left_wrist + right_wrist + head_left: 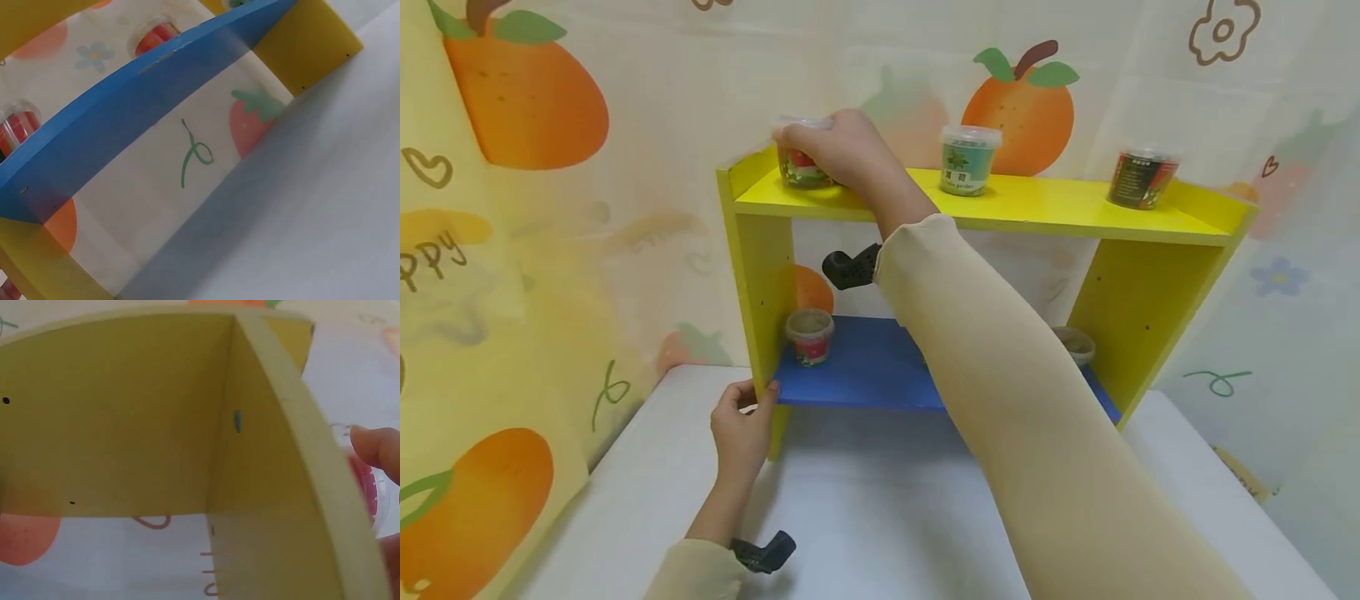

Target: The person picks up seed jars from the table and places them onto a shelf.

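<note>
My right hand (850,148) grips a small lidded plastic cup (803,172) with a red and green label, at the left end of the yellow top board (1037,196) of a small shelf unit. In the right wrist view, the thumb and part of this cup (364,487) show at the right edge. Lower down, my left hand (743,429) holds the unit's left side panel (751,292) near the blue shelf board (872,358), its thumb at the front edge. In the left wrist view, only a bit of a finger shows at the lower left corner.
A teal-labelled cup (968,162) and a dark-and-red-labelled cup (1144,178) stand on the top board. On the blue board are a red-labelled cup (811,342) and, partly behind my right sleeve, another cup (1077,345). The unit stands on a white table (880,492) against a printed cloth.
</note>
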`<move>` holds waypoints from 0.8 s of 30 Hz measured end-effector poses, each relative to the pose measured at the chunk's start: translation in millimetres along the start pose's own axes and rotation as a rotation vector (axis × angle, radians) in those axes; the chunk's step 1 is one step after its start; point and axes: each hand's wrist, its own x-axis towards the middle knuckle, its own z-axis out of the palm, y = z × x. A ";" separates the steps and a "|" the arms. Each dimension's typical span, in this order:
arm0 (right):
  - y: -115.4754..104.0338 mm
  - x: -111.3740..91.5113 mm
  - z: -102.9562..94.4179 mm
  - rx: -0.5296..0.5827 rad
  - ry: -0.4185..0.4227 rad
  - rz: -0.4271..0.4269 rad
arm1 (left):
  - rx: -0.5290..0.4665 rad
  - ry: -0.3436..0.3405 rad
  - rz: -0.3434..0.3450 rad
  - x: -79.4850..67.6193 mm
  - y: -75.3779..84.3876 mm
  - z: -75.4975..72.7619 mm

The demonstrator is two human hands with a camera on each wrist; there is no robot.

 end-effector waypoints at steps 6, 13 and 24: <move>-1.6 11.0 4.1 -0.025 -0.007 0.051 | 0.011 -0.001 0.000 -0.8 1.1 0.7; 4.1 10.2 8.4 -0.089 -0.018 0.033 | 0.034 -0.011 -0.038 -5.0 -3.4 2.6; 13.8 -14.2 4.1 -0.134 0.203 -0.115 | 0.048 -0.015 -0.026 0.9 0.4 2.6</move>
